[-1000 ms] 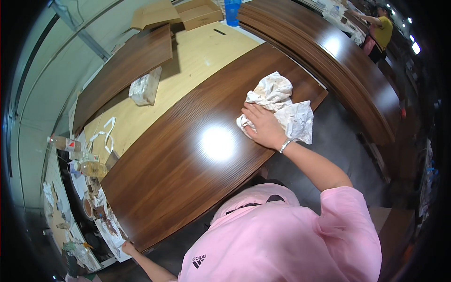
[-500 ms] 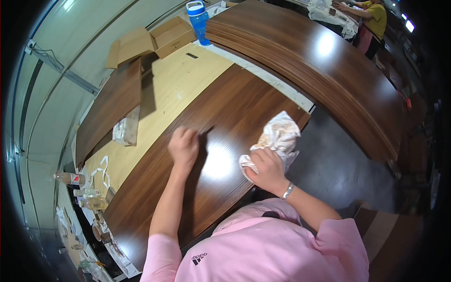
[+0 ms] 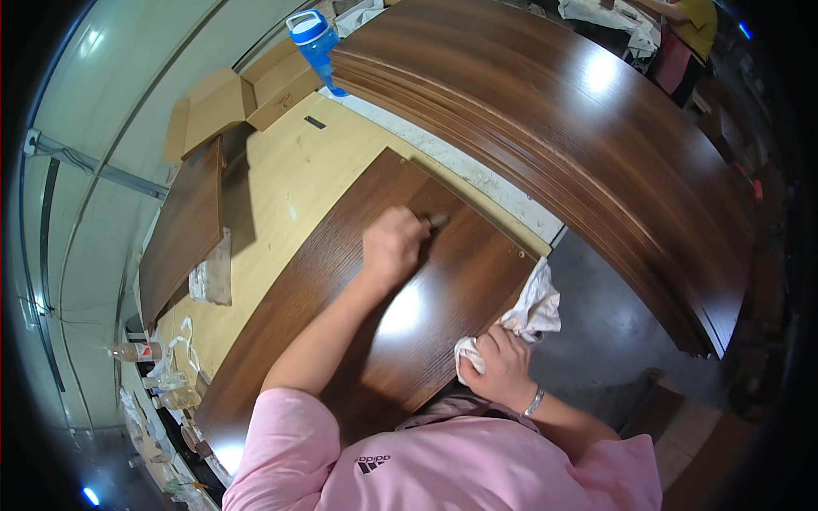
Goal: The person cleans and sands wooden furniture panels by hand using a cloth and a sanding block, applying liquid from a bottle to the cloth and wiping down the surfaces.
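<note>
A dark brown wood-grain panel (image 3: 339,255) lies flat before me on the pale yellow worktop. Over its far part, my left hand (image 3: 394,247) is closed, and a small brownish tip shows at its fingers; I cannot tell what it is. My right hand (image 3: 498,364) grips a crumpled white rag (image 3: 538,300) with stains at the panel's right edge. Part of the cloth hangs past that edge. Small round holes or fittings show near the panel's far right corner.
Beyond the panel stands a stack of brown panels (image 3: 528,102). A blue bottle (image 3: 316,51) and an open cardboard box (image 3: 209,111) are at the back left. Another panel (image 3: 183,230) leans near a white block (image 3: 210,271). Several bottles (image 3: 175,396) line the left edge. A co-worker (image 3: 686,43) stands far right.
My left hand has moved right and farther along the panel. My right hand and the rag have shifted down and right to the panel's edge. The view has turned slightly.
</note>
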A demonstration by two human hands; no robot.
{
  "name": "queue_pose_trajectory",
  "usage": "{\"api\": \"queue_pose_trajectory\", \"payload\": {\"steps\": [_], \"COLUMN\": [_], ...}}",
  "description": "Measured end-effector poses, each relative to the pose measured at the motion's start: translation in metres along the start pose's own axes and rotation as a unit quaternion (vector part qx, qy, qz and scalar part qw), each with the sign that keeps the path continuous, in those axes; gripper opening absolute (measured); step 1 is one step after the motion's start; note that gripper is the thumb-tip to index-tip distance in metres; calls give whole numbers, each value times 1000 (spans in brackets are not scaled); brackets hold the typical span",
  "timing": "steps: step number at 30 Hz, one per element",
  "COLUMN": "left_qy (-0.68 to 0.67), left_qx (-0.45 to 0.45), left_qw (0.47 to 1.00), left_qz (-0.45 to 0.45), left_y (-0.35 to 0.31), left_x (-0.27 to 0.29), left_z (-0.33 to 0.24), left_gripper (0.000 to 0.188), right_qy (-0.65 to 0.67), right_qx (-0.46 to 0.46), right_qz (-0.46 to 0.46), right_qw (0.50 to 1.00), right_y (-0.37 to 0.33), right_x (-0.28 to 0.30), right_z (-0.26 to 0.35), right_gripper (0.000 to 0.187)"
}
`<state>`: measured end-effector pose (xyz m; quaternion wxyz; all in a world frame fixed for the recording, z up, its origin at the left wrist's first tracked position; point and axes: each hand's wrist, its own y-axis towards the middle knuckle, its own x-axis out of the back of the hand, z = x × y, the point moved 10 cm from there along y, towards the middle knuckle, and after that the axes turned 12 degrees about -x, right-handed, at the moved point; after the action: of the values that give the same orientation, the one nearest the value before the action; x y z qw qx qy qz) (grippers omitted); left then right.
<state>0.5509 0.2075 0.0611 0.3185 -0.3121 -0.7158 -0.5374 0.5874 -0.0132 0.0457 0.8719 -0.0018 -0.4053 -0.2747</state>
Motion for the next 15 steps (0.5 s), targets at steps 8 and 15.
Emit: {"api": "queue_pose_trajectory", "payload": {"steps": [8,15], "left_qy": [83,95], "left_qx": [91,239], "left_qw": [992,965], "left_qz": [-31,-55], "left_y": [6,-3], "left_x": [6,28], "left_z": [73,136], "left_gripper": [4,5], "right_qy": [40,64], "right_qx": [7,28], "right_qz": [17,17], "right_qw": [999,997], "right_y": [4,3], "right_x": [0,-2], "right_z": [-4,-2], "right_gripper": [25,23]}}
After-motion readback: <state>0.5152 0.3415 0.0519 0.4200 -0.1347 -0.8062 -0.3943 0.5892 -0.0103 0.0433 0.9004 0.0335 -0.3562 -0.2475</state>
